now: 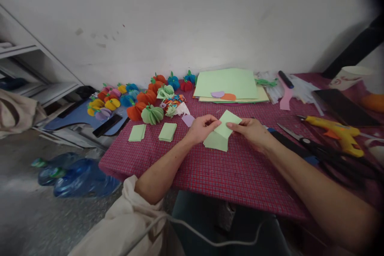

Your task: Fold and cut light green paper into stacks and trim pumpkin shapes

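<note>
A small light-green paper piece (228,122) is held between my two hands, tilted above the table. My left hand (205,127) pinches its left edge, and my right hand (247,130) grips its right side with the thumb on top. Just under it lies a stack of similar green paper pieces (216,143). Two more green stacks sit to the left, one nearer paper stack (167,132) and one farther paper stack (137,133). A lilac paper shape (188,120) rests beside my left hand.
Paper pumpkins (152,114) and scraps (174,104) stand at the back left. Large green sheets (228,82) lie against the wall. On the right are scissors (306,142), a yellow glue gun (333,128), a cutter (285,79) and a paper cup (349,77). Water bottles (81,178) lie on the floor.
</note>
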{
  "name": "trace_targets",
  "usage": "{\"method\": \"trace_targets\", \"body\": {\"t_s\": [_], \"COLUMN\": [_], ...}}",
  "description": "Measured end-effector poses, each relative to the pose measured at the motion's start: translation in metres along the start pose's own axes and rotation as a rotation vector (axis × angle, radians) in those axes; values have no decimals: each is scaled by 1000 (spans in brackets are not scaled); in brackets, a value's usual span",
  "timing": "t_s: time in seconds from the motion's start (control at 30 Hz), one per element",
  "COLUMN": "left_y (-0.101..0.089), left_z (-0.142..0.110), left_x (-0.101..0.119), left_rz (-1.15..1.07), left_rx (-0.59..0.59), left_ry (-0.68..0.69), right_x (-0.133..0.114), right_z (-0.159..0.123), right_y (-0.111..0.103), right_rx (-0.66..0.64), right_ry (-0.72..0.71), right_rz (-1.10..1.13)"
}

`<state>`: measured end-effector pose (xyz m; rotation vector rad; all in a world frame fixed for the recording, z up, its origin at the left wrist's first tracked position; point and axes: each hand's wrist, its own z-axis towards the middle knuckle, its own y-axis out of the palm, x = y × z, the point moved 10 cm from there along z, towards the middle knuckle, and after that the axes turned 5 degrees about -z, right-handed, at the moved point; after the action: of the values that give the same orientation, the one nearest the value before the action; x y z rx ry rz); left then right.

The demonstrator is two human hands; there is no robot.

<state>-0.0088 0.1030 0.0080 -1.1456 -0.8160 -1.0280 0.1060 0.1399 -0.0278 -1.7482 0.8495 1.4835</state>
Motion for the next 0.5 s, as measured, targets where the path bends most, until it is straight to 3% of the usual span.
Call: {"method": "trace_targets", "body": {"t_s": [0.17, 0.3, 0.4, 0.5], "left_y": [-6, -27, -64, -117], "left_z": [-1, -14, -33, -59], "left_x": [-3, -3, -5, -19], "left_rz": [65, 71, 46, 52], "left_rx": [23, 91, 188, 338], "left_ry": [-35, -79, -143, -305], "right_x": [3, -3, -5, -4], "right_z": [3, 0, -2, -2], "right_y": [-5, 0, 2, 5], "right_rx": [-2, -30, -25, -45], "right_ry": [-4, -22, -7, 6], "right_rz": [-45, -74, -68, -62]}}
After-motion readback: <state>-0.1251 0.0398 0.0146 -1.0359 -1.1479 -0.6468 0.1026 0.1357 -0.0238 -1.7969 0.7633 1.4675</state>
